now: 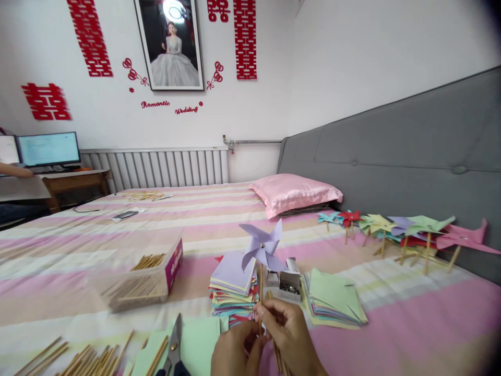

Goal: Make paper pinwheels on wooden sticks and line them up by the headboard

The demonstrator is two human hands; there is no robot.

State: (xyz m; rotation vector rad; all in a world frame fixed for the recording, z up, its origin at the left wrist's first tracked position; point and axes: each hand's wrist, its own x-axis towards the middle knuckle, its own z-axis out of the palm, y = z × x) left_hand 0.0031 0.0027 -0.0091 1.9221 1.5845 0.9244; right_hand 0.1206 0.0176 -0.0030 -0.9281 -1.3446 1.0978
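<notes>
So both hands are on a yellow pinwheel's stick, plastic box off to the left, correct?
Not quite: the head view shows the pinwheel is purple, not yellow. The left hand and right hand are on its stick, and the plastic box is off to the left.

Person's own body, visible parts: two, both bare.

1. Left hand (237,349). Ungloved; broad, smooth back, rounded knuckles. Lower part cut off by the bottom edge of the head view.

2. Right hand (290,331). Ungloved; smooth back, long tapering thumb (271,319), bare wrist (311,364) running to the same edge.

Fingers, both: slim, rounded at the tips, partly hidden behind one another. Fingernails: too small for shape or finish to be told.
</notes>
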